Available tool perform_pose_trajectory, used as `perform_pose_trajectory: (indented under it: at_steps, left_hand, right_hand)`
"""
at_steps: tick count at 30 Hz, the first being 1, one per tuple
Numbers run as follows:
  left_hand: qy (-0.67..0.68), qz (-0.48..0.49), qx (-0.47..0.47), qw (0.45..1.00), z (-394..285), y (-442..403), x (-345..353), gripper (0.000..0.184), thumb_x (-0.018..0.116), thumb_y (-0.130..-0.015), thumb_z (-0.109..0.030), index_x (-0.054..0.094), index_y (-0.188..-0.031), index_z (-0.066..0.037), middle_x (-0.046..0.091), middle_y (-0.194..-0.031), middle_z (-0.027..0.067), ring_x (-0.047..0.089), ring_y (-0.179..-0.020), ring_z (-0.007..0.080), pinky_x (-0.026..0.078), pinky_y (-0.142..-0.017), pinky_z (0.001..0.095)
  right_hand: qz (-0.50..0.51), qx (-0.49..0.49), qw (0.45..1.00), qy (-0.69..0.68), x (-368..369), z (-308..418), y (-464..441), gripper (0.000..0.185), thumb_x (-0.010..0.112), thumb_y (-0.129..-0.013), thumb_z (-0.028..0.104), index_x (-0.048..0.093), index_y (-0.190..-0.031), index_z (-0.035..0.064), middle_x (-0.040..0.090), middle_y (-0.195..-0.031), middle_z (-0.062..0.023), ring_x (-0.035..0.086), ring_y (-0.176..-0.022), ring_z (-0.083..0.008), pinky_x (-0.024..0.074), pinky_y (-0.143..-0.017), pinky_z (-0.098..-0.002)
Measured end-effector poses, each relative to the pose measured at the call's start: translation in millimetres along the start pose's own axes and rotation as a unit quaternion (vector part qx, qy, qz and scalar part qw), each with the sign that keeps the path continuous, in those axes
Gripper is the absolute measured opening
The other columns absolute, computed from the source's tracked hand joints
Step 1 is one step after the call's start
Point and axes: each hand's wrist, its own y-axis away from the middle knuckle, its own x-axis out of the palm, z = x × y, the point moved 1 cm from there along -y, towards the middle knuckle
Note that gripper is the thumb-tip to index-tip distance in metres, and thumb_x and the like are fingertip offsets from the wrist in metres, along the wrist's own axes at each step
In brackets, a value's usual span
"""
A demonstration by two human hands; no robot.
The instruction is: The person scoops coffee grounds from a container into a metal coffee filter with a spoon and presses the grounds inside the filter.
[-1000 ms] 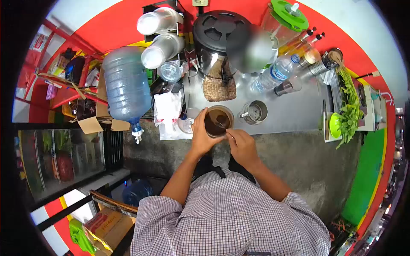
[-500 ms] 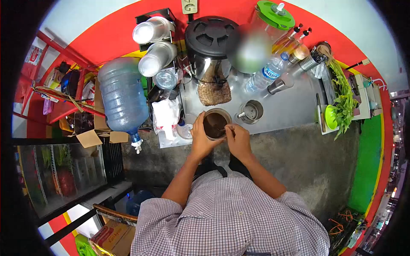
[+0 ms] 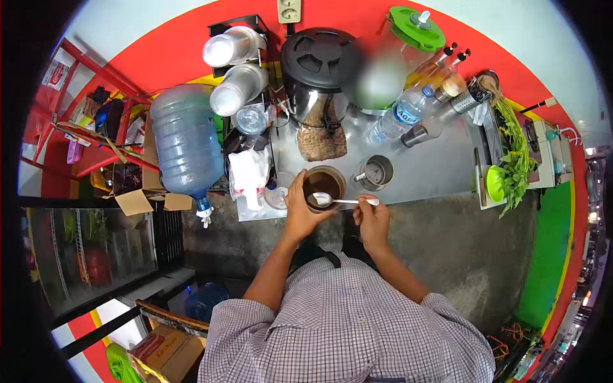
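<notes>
My left hand (image 3: 300,209) is wrapped round the side of a cup (image 3: 343,185) of dark brown liquid at the table's front edge. Between the fingers of my right hand (image 3: 373,223) is the handle of a spoon (image 3: 348,202). The spoon's bowl shows above the liquid, over the cup's near rim, and looks pale. Just right of the cup stands a metal mug (image 3: 375,172) with a handle, its contents hard to make out. A woven brown mat or pouch (image 3: 321,142) lies behind the cup.
A metal-topped table (image 3: 434,172) carries a black-lidded steel dispenser (image 3: 317,64), a water bottle (image 3: 399,118) and stacked plastic cups (image 3: 239,89). To the left hangs an inverted blue water gallon (image 3: 185,143). Leafy greens (image 3: 516,156) and a green bowl (image 3: 495,184) sit at the right end.
The spoon has come up out of the liquid, so its bowl now shows. My right hand has moved right and slightly down, while my left hand keeps its hold on the cup.
</notes>
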Motion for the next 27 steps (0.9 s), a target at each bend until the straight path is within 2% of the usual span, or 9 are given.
perform_pose_trajectory:
  at_steps: [3, 6, 13, 19, 21, 23, 25, 26, 27]
  left_hand:
    - [0.004, 0.006, 0.000, 1.000, 3.9, 0.3, 1.7, 0.138, 0.106, -0.060, -0.034, 0.028, -0.169, 0.000, 0.042, -0.166, 0.0243, 0.040, -0.154, 0.0428, 0.032, -0.127, 0.0542]
    - [-0.010, -0.004, 0.024, 1.000, 4.8, 1.4, 2.3, 0.137, 0.106, -0.061, -0.032, 0.027, -0.169, 0.001, 0.042, -0.165, 0.0249, 0.041, -0.153, 0.0431, 0.033, -0.126, 0.0541]
    - [0.006, -0.005, 0.014, 1.000, 3.9, 2.2, 1.6, 0.138, 0.107, -0.060, -0.029, 0.027, -0.169, 0.001, 0.043, -0.164, 0.0251, 0.044, -0.150, 0.0437, 0.036, -0.124, 0.0531]
    - [-0.039, -0.015, 0.013, 0.999, -4.4, 7.2, -1.5, 0.140, 0.106, -0.060, -0.032, 0.026, -0.170, 0.000, 0.044, -0.164, 0.0237, 0.040, -0.152, 0.0430, 0.032, -0.126, 0.0527]
    - [-0.042, -0.016, -0.007, 0.999, -12.2, 8.4, -5.1, 0.138, 0.105, -0.062, -0.036, 0.026, -0.170, 0.000, 0.044, -0.164, 0.0220, 0.037, -0.154, 0.0420, 0.028, -0.128, 0.0529]
    - [-0.035, -0.027, -0.004, 0.999, -23.8, 8.3, -9.0, 0.134, 0.103, -0.065, -0.039, 0.029, -0.170, -0.004, 0.043, -0.165, 0.0205, 0.035, -0.154, 0.0414, 0.026, -0.128, 0.0529]
    - [-0.054, -0.037, 0.001, 0.998, -35.7, 7.0, -11.3, 0.128, 0.102, -0.069, -0.039, 0.031, -0.170, -0.008, 0.043, -0.166, 0.0189, 0.035, -0.155, 0.0407, 0.026, -0.128, 0.0526]
    - [-0.055, -0.056, 0.024, 0.997, -42.9, 7.2, -12.3, 0.110, 0.098, -0.076, -0.035, 0.041, -0.166, -0.009, 0.048, -0.163, 0.0173, 0.038, -0.154, 0.0397, 0.028, -0.128, 0.0524]
    - [-0.058, -0.057, 0.026, 0.996, -47.0, 5.6, -12.1, 0.110, 0.098, -0.076, -0.035, 0.041, -0.166, -0.009, 0.048, -0.163, 0.0173, 0.038, -0.154, 0.0397, 0.028, -0.128, 0.0524]
  right_hand:
    - [0.016, -0.009, 0.996, -0.087, -5.4, 6.1, -0.8, 0.019, 0.062, -0.112, 0.013, 0.070, -0.117, -0.0034, 0.072, -0.089, -0.0077, 0.062, -0.068, -0.0100, 0.0479, -0.055, -0.0263]
    - [0.018, -0.006, 0.996, -0.089, -8.7, 16.8, -1.2, 0.018, 0.062, -0.112, 0.012, 0.070, -0.116, -0.0031, 0.072, -0.089, -0.0086, 0.062, -0.068, -0.0102, 0.0485, -0.055, -0.0267]
    - [0.056, -0.016, 0.991, -0.120, -10.2, 54.3, 11.5, 0.017, 0.062, -0.111, 0.011, 0.070, -0.115, -0.0030, 0.072, -0.089, -0.0093, 0.063, -0.067, -0.0110, 0.0496, -0.055, -0.0272]
    - [0.093, -0.025, 0.980, -0.171, -22.6, 90.1, 6.7, 0.017, 0.061, -0.111, 0.012, 0.070, -0.114, -0.0025, 0.072, -0.088, -0.0108, 0.063, -0.066, -0.0120, 0.0494, -0.054, -0.0273]
    - [0.078, -0.042, 0.980, -0.179, -32.0, 100.8, -1.4, 0.018, 0.060, -0.112, 0.013, 0.069, -0.114, -0.0021, 0.072, -0.088, -0.0115, 0.063, -0.065, -0.0124, 0.0495, -0.055, -0.0275]
    - [0.068, -0.037, 0.981, -0.181, -42.4, 112.6, -10.1, 0.019, 0.059, -0.112, 0.013, 0.069, -0.114, -0.0027, 0.071, -0.088, -0.0118, 0.062, -0.065, -0.0127, 0.0497, -0.056, -0.0276]
    - [0.035, -0.075, 0.983, -0.166, -56.7, 116.9, -22.5, 0.019, 0.059, -0.112, 0.013, 0.069, -0.114, -0.0035, 0.071, -0.088, -0.0117, 0.062, -0.065, -0.0129, 0.0494, -0.056, -0.0277]
    - [0.026, -0.083, 0.984, -0.153, -63.8, 118.1, -28.4, 0.020, 0.059, -0.112, 0.014, 0.068, -0.114, -0.0042, 0.071, -0.088, -0.0117, 0.061, -0.065, -0.0131, 0.0490, -0.056, -0.0279]
    - [0.027, -0.084, 0.984, -0.157, -70.5, 118.0, -34.4, 0.020, 0.059, -0.112, 0.014, 0.068, -0.114, -0.0042, 0.071, -0.088, -0.0117, 0.061, -0.065, -0.0131, 0.0490, -0.056, -0.0279]
